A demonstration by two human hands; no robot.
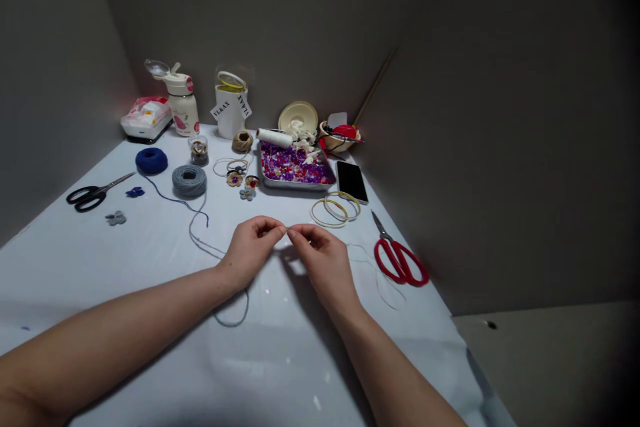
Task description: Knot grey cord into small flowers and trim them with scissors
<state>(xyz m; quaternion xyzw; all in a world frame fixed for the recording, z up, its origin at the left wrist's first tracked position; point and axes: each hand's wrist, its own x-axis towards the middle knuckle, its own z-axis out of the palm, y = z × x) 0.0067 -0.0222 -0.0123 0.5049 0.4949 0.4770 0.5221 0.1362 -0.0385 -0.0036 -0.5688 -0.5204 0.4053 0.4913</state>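
Above the white table [250,373], the person's left hand [253,250] and right hand [325,263] meet, thumb and forefinger of each pinched on a tiny item [287,229] too small to make out. Loose grey yarn [231,326] curves beneath the left hand.

The one camera here, as I see it, rides on the person's head, facing forward and down across the table [200,373], near enough that both forearms [130,320] reach in from below, left hand [253,247] and right hand [326,265] meet mid-view, and grey walls [280,13] rise beyond.
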